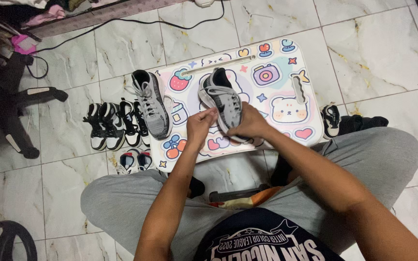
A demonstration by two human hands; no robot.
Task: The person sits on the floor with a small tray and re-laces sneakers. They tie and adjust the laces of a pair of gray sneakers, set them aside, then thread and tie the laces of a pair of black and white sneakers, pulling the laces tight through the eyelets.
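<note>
Grey sneaker (221, 99) on lap table (286, 104), toe under right hand (249, 123) grip.

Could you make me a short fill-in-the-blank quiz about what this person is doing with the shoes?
1. Both hands, the left hand and the right hand, work on a ____ sneaker.
2. That sneaker rests on a small lap table decorated with cartoon ____.
3. The second grey sneaker lies to the ____ of the held one.
4. The floor is made of marble-look ____.

Missing words: grey; stickers; left; tiles
</note>
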